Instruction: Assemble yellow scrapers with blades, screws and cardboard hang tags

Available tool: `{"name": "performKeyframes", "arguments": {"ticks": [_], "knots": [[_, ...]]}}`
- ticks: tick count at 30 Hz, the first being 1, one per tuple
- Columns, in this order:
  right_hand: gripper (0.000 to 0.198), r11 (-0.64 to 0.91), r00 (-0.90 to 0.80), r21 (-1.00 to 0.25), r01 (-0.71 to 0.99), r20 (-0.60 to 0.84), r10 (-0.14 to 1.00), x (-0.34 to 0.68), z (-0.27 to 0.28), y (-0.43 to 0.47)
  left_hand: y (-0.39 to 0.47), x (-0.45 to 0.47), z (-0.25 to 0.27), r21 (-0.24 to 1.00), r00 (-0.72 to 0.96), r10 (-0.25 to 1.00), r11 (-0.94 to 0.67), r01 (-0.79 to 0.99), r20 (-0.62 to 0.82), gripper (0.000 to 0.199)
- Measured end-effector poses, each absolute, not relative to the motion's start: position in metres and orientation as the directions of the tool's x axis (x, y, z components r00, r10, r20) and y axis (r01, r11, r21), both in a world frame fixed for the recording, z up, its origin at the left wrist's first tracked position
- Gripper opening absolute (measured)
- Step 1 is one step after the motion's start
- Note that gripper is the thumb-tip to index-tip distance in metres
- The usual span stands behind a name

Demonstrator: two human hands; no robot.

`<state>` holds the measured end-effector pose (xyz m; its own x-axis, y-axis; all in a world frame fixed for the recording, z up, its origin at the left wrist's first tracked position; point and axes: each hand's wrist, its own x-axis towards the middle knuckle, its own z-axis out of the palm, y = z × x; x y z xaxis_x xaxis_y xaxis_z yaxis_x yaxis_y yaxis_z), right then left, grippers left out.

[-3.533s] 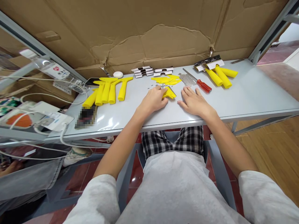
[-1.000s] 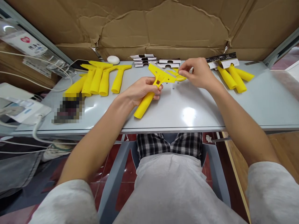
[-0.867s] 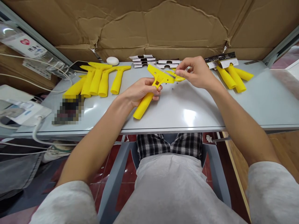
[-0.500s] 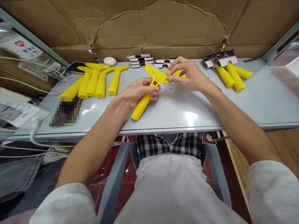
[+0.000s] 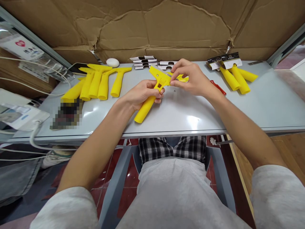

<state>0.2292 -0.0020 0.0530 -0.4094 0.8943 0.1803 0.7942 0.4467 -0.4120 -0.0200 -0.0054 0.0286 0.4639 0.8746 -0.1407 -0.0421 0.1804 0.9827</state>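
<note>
left hand (image 5: 145, 92) clasps a yellow t-handle (image 5: 144, 109) by its neck over the middle of the table (image 5: 181, 116), tube end toward the front edge. the right hand (image 5: 187, 78) bunches its fingertips at the crosspiece's right end; whether they pinch anything, i cannot tell. yellow handles (image 5: 116, 84) lie toward the left edge.

Yellow catches my eye first, plain on the T-shaped tool (image 5: 145, 109) and its lookalikes (image 5: 118, 82); the bench (image 5: 274, 105) is pale grey, a slim handle (image 5: 218, 87) red, the cards (image 5: 231, 61) black and white, the cardboard (image 5: 178, 28) brown, the trousers (image 5: 152, 148) black-and-white plaid, the shirt (image 5: 183, 190) light grey, the tiles (image 5: 131, 181) dark red
</note>
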Motion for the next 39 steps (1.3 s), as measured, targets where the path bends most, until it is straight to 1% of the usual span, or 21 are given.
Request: {"name": "performKeyframes", "arguments": {"ticks": [7,12,17,21,24,27,28,30,32,34,36,38,39], "knots": [[0.057,0.434,-0.401,-0.402,0.806,0.168,0.901,0.227,0.052,-0.001,-0.007,-0.019,0.03,0.984,0.465,0.875,0.173,-0.035,-0.137,0.027],[0.051,0.437,-0.406,-0.417,0.797,0.165,0.899,0.227,0.051,-0.002,-0.008,-0.019,0.03,0.984,0.454,0.88,0.175,-0.038,-0.139,0.029],[0.052,0.396,-0.372,-0.416,0.819,0.139,0.918,0.226,0.051,-0.002,-0.007,-0.019,0.029,0.983,0.456,0.877,0.184,-0.023,-0.153,0.03],[0.05,0.441,-0.404,-0.455,0.774,0.182,0.896,0.227,0.048,-0.001,-0.007,-0.019,0.03,0.982,0.484,0.863,0.183,-0.035,-0.143,0.029],[0.06,0.452,-0.405,-0.465,0.761,0.204,0.891,0.227,0.046,-0.001,-0.007,-0.019,0.03,0.979,0.484,0.863,0.197,-0.058,-0.145,0.03],[0.075,0.422,-0.358,-0.446,0.79,0.224,0.907,0.23,0.05,-0.001,-0.008,-0.018,0.03,0.976,0.476,0.866,0.209,-0.066,-0.153,0.03],[0.078,0.41,-0.337,-0.443,0.797,0.237,0.911,0.232,0.052,0.0,-0.008,-0.018,0.029,0.975,0.475,0.866,0.214,-0.068,-0.157,0.03],[0.074,0.39,-0.29,-0.458,0.799,0.274,0.917,0.24,0.057,0.003,-0.007,-0.018,0.029,0.971,0.474,0.864,0.227,-0.071,-0.167,0.032],[0.063,0.362,-0.241,-0.473,0.803,0.298,0.923,0.253,0.06,0.006,-0.006,-0.018,0.027,0.968,0.477,0.86,0.239,-0.071,-0.178,0.033],[0.051,0.312,-0.201,-0.449,0.837,0.279,0.939,0.27,0.06,0.009,-0.005,-0.018,0.026,0.966,0.486,0.855,0.248,-0.071,-0.183,0.033],[0.044,0.227,-0.153,-0.375,0.899,0.217,0.964,0.287,0.057,0.01,-0.004,-0.018,0.024,0.966,0.496,0.85,0.248,-0.076,-0.179,0.032],[0.042,0.116,-0.082,-0.278,0.954,0.131,0.988,0.302,0.053,0.008,-0.004,-0.019,0.024,0.967,0.502,0.848,0.242,-0.084,-0.169,0.031],[0.044,0.057,-0.038,-0.227,0.972,0.088,0.995,0.309,0.051,0.006,-0.005,-0.019,0.024,0.967,0.503,0.849,0.24,-0.088,-0.165,0.03]]}}
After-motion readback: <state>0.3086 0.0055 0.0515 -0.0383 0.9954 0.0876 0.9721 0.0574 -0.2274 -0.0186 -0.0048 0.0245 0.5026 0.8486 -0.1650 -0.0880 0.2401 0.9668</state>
